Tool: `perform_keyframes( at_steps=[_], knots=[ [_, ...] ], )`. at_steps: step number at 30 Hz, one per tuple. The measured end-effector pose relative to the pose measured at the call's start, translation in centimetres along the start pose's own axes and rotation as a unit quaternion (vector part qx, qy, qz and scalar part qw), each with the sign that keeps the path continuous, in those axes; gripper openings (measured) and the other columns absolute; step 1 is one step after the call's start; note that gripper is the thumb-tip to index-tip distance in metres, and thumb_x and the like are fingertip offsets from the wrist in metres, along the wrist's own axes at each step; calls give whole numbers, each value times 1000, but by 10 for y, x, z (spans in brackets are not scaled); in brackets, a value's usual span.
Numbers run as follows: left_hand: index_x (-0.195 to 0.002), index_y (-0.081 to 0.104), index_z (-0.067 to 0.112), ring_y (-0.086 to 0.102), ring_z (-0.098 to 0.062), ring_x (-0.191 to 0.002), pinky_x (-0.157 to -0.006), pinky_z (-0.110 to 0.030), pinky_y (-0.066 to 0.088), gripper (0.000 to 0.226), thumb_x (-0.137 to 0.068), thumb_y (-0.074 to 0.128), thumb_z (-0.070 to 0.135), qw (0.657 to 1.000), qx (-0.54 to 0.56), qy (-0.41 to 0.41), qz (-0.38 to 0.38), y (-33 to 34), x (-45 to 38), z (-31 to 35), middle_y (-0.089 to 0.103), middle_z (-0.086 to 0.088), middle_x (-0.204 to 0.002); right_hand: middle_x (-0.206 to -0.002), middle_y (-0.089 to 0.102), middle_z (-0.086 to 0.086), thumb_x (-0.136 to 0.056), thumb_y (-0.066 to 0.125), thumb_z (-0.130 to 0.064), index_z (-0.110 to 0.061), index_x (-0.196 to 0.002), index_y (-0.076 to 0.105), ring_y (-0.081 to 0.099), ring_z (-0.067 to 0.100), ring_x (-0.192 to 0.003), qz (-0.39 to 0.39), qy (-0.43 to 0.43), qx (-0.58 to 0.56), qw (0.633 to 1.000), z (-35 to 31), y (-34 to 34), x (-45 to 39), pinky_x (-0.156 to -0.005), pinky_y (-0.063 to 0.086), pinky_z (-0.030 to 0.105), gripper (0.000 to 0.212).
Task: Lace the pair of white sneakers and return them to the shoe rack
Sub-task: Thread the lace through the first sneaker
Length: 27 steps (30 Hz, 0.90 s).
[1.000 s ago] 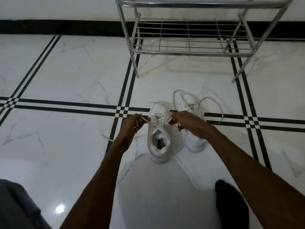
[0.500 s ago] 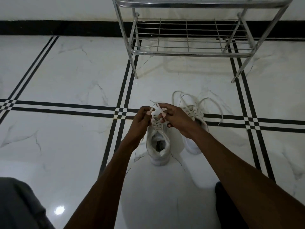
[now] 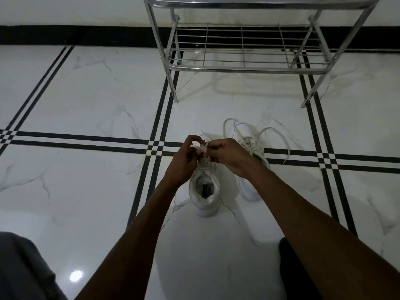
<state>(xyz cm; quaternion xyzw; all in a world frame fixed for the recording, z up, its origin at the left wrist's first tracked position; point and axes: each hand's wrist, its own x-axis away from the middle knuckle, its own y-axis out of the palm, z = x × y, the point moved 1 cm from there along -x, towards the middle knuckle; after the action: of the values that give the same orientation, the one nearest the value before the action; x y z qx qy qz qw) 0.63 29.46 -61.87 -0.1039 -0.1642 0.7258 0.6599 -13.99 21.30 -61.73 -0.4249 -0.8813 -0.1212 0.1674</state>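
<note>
Two white sneakers stand side by side on the floor, toes pointing away from me. Above the tongue of the left sneaker, my left hand and my right hand meet, each pinching an end of its white lace. The lace ends are bunched between my fingertips. Partly hidden behind my right wrist, the right sneaker has its loose laces looped out on the floor on both sides.
A metal shoe rack stands just beyond the sneakers against the wall, its lower wire shelf bare. The floor is glossy white marble with black stripe lines. My dark-socked foot is at bottom right, grey clothing at bottom left.
My hands came together from either side of the left sneaker and lifted the lace ends up over its tongue. The right sneaker has not moved.
</note>
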Motion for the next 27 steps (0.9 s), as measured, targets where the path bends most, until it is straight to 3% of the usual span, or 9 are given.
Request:
perform_keyframes(
  at_steps=[2, 5, 8, 13, 15, 17, 22, 24, 27],
  knots=[
    [-129, 47, 17, 69, -17, -76, -70, -40, 56, 27, -103, 50, 10, 1000, 22, -2, 4, 0, 1, 1, 72, -6, -87, -97, 77, 17, -83, 78, -26, -7, -101, 77, 73, 30, -89, 35, -4, 2, 999, -1, 3, 0, -85, 59, 39, 26],
    [-143, 42, 25, 73, -18, -84, -77, -34, 59, 46, -101, 58, 13, 996, 80, -33, 13, -3, 2, 0, 76, -15, -94, -91, 75, 16, -83, 78, -20, -4, -104, 75, 68, 20, -77, 104, 26, -65, 992, 1, 8, -2, -68, 57, 27, 27],
    [-149, 36, 26, 72, -10, -80, -74, -22, 57, 59, -99, 61, 11, 986, 145, -77, 22, -10, 6, -4, 75, -17, -93, -96, 72, 14, -88, 71, -11, -1, -112, 72, 66, 18, -83, 80, 38, -106, 990, 4, 8, 0, -76, 58, 26, 26],
    [-146, 40, 25, 73, -13, -85, -79, -26, 54, 63, -93, 69, 11, 971, 188, -142, 25, -16, 3, -12, 77, -15, -94, -99, 77, 14, -83, 77, -19, -8, -102, 77, 74, 24, -91, -14, -32, 137, 990, -10, -5, 7, -82, 59, 31, 22],
    [-144, 42, 21, 73, -12, -87, -86, -32, 53, 59, -92, 71, 14, 970, 186, -156, 32, -15, 3, -10, 76, -16, -99, -94, 79, 7, -78, 81, -22, -16, -96, 81, 73, 19, -89, 4, -61, 316, 947, -17, -8, 6, -81, 58, 31, 19],
    [-143, 44, 16, 74, -10, -87, -86, -29, 51, 54, -94, 68, 15, 969, 184, -157, 40, -14, 4, -7, 77, -13, -102, -87, 79, 6, -75, 81, -15, -16, -87, 82, 72, 15, -82, 40, -110, 393, 912, -21, -5, 4, -75, 57, 28, 12],
    [-141, 49, 18, 72, -3, -97, -76, -14, 53, 46, -99, 50, -1, 975, 169, -146, 4, -12, 5, -5, 75, -3, -119, -73, 77, 0, -70, 78, -8, -14, -73, 80, 68, 5, -68, 159, -192, 340, 907, -11, 8, 7, -67, 53, 14, 7],
    [-140, 52, 17, 71, -7, -101, -80, -17, 53, 52, -96, 46, -9, 979, 147, -139, -12, -11, 3, -6, 74, -6, -119, -72, 76, -3, -70, 77, -9, -15, -74, 81, 69, 2, -67, 182, -179, 294, 921, -9, 11, 8, -64, 51, 9, 8],
    [-130, 64, 11, 73, -17, -102, -85, -27, 58, 38, -97, 55, -4, 990, 82, -115, -13, -9, 1, -2, 76, -12, -112, -73, 77, -3, -70, 82, -12, -15, -77, 81, 71, 6, -66, 183, -133, 244, 943, -8, 9, 7, -65, 58, 20, 8]
  ],
)
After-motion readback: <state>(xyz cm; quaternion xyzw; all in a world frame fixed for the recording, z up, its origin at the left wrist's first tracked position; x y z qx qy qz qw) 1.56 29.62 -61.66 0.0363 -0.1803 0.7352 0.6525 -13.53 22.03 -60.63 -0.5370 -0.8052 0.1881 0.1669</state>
